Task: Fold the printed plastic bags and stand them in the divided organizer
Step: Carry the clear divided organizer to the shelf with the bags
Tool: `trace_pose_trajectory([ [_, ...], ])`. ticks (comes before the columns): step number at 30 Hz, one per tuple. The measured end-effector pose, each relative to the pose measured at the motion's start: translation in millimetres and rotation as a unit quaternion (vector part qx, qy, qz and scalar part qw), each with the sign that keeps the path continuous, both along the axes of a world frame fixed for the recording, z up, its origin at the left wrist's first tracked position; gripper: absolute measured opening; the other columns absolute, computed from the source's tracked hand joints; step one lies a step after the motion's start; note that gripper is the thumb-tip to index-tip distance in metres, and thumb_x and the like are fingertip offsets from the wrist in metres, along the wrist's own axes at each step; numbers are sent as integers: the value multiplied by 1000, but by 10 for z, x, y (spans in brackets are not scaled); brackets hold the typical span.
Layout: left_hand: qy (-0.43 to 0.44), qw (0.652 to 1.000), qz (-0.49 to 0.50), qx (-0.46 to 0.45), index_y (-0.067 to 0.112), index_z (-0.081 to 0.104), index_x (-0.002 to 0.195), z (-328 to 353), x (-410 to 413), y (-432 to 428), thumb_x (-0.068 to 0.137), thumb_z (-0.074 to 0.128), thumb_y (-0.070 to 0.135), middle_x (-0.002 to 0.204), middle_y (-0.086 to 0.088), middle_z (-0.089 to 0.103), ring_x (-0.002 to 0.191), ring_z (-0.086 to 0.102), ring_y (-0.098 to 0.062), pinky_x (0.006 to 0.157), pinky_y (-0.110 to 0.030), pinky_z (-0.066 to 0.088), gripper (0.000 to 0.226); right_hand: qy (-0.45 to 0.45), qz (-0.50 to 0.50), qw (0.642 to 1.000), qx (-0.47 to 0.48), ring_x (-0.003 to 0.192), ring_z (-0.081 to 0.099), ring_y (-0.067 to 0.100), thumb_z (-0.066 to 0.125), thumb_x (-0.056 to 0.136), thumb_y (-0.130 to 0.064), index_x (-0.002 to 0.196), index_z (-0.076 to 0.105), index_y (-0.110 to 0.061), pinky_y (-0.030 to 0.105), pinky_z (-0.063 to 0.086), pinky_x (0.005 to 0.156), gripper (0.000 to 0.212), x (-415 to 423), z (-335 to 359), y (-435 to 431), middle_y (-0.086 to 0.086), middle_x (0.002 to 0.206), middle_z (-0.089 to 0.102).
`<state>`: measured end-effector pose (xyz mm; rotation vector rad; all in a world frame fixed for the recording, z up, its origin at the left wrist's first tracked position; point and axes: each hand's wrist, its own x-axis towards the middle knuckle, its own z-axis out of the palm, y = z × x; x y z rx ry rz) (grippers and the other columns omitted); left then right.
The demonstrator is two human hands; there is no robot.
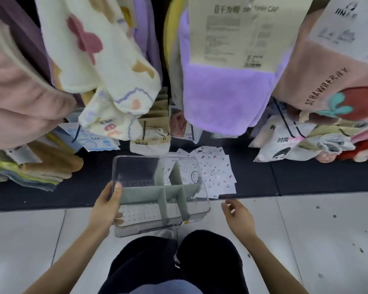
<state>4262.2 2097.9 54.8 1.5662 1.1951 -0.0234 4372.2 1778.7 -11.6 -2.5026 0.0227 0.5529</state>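
While the left grip (106,205) is clutching the left rim of the clear divided organizer (140,229) at frame centre, thumb over the edge, the right grip (237,215) is hovering just right of it, fingers loosely spread, holding nothing. Printed plastic bags (219,170) are lying flat on the dark mat (317,177) behind the organizer's far right corner, and hanging towels (221,96) are crowding the upper frame.

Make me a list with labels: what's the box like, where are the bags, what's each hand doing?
Box: clear plastic organizer with grey-green dividers, no bags inside
Bags: white printed plastic bags, flat on the dark mat behind the box
Left hand: grips the box's left edge
Right hand: free, fingers relaxed, right of the box
Above: hanging purple fluffy towel
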Motion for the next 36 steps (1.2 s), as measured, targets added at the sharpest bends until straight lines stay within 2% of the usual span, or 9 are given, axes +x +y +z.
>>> trace_pose_trajectory([
  [4, 16, 1000, 6, -2, 33, 33, 147, -79, 238, -292, 92, 46, 58, 127, -13, 56, 77, 65, -37, 65, -43, 58, 62, 27, 2, 999, -20, 87, 60, 16, 48, 97, -40, 118, 58, -17, 30, 47, 81, 33, 183, -100, -361, -6, 95, 62],
  [9, 28, 997, 70, -1, 32, 33, 147, -288, 327, -850, 93, 44, 57, 122, -19, 56, 68, 61, -35, 64, -42, 56, 61, 55, 70, 994, -57, 90, 60, 15, 46, 97, -42, 120, 57, -19, 32, 48, 85, 34, 551, -256, -894, -9, 94, 59],
  [14, 49, 985, 165, -15, 29, 41, 144, -680, 260, -1356, 93, 44, 58, 90, -17, 58, 61, 58, -35, 66, -45, 56, 59, 83, 160, 979, -94, 89, 59, 15, 43, 98, -43, 123, 54, -20, 25, 41, 73, 36, 975, -544, -1342, -9, 96, 58],
  [18, 49, 982, 178, -28, 27, 51, 129, -1011, 270, -1555, 95, 41, 57, 95, -18, 55, 69, 58, -36, 68, -45, 56, 46, 77, 168, 977, -110, 82, 56, 12, 44, 98, -42, 122, 55, -18, 25, 39, 69, 36, 1217, -977, -1512, -8, 96, 60],
  [24, 56, 982, 181, -20, 23, 49, 135, -1891, 337, -1457, 94, 43, 57, 101, -25, 59, 70, 60, -39, 68, -44, 55, 54, 71, 173, 977, -100, 83, 55, 12, 44, 98, -41, 122, 55, -18, 25, 39, 70, 34, 1386, -1919, -1388, -7, 97, 59],
  [28, 47, 986, 161, -25, 16, 47, 138, -2709, 506, -1317, 92, 43, 57, 98, -23, 60, 72, 62, -41, 62, -41, 54, 61, 58, 183, 979, -68, 88, 60, 15, 46, 98, -39, 116, 57, -19, 26, 40, 70, 29, 1533, -2655, -1181, -7, 97, 63],
  [31, 26, 990, 138, -33, 16, 48, 136, -3320, 729, -1209, 91, 44, 58, 100, -24, 60, 72, 62, -39, 57, -37, 53, 62, 40, 175, 984, 5, 82, 61, 14, 48, 97, -37, 106, 60, -20, 29, 46, 73, 22, 1661, -3166, -1012, -7, 90, 65],
  [34, -2, 993, 108, -42, 13, 49, 133, -3865, 977, -1136, 90, 44, 60, 103, -24, 61, 72, 62, -37, 55, -37, 53, 64, 49, 155, 984, 79, 82, 62, 16, 46, 97, -38, 98, 57, -28, 30, 47, 75, 14, 1791, -3620, -879, -7, 89, 64],
  [36, -25, 995, 88, -47, 16, 52, 127, -4188, 1134, -1097, 90, 44, 60, 104, -25, 61, 71, 62, -37, 57, -39, 55, 58, 60, 139, 981, 120, 84, 64, 18, 44, 96, -44, 99, 56, -32, 36, 52, 78, 17, 1850, -3869, -812, -7, 90, 62],
])
